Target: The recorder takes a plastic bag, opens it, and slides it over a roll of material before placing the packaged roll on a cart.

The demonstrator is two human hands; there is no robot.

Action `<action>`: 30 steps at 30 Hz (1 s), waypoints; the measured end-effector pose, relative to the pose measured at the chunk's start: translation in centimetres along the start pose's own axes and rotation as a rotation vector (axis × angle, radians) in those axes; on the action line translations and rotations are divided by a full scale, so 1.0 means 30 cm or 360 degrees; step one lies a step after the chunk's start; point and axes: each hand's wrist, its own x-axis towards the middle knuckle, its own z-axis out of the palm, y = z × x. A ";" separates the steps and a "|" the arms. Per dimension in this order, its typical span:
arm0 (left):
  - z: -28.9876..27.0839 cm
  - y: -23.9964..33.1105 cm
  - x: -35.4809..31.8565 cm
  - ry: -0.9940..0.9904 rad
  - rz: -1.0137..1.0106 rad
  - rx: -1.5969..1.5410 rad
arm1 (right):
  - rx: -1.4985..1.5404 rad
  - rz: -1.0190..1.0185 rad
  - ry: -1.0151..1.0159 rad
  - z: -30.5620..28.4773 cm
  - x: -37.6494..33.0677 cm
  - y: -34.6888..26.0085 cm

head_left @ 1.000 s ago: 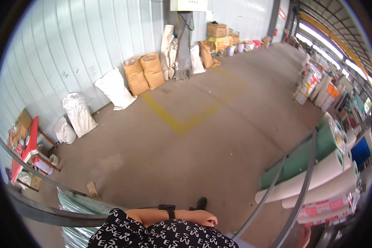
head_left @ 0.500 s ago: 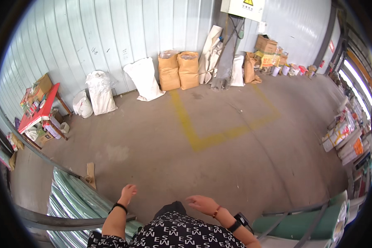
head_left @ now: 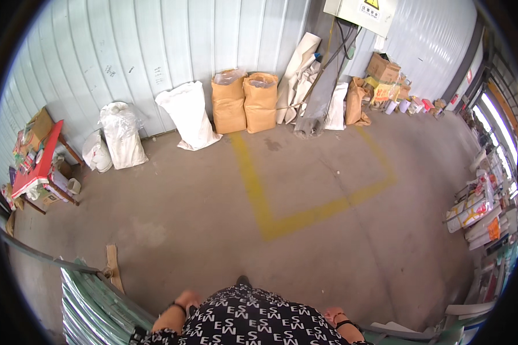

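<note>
Low in the view, my left hand (head_left: 188, 299) hangs beside my patterned black shirt (head_left: 253, 316), with a dark band on its wrist. Motion smears its fingers, and nothing is seen in it. Nearest to it are the green, plastic-wrapped rolls (head_left: 89, 299) at lower left, which it does not touch. My right hand (head_left: 334, 314) is down at the other side of the shirt, a dark band on that wrist too. Its fingers are small and blurred, and no object shows in them. The tip of one dark shoe (head_left: 243, 280) shows ahead of the shirt.
A metal rail (head_left: 46, 255) curves above the rolls, near a wooden piece (head_left: 114, 268). Along the wall stand white sacks (head_left: 190, 115), brown paper sacks (head_left: 229, 106) and a grey post (head_left: 322, 86). A red table (head_left: 43, 164) is left; stacked packages (head_left: 472, 213) line the right.
Both hands have dropped lower and closer to my body, the right one moving outward. The view has advanced and shifted, bringing the yellow floor line nearer and moving the green roll at right out of sight.
</note>
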 end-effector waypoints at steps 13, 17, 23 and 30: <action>-1.653 0.475 0.944 0.1171 0.0090 -0.1590 | 0.0715 -0.0748 0.0364 -0.766 0.574 -0.805; -1.310 0.255 1.137 0.0283 0.0151 -0.1384 | 0.0441 -0.0376 -0.0103 -1.193 1.048 -0.705; -1.454 0.074 0.945 0.0893 -0.0690 -0.2560 | -0.0571 -0.0719 0.0468 -1.971 1.371 -1.090; -1.476 -0.086 1.062 0.1210 -0.1548 -0.2900 | 0.0427 -0.0877 0.0408 -2.301 1.824 -1.877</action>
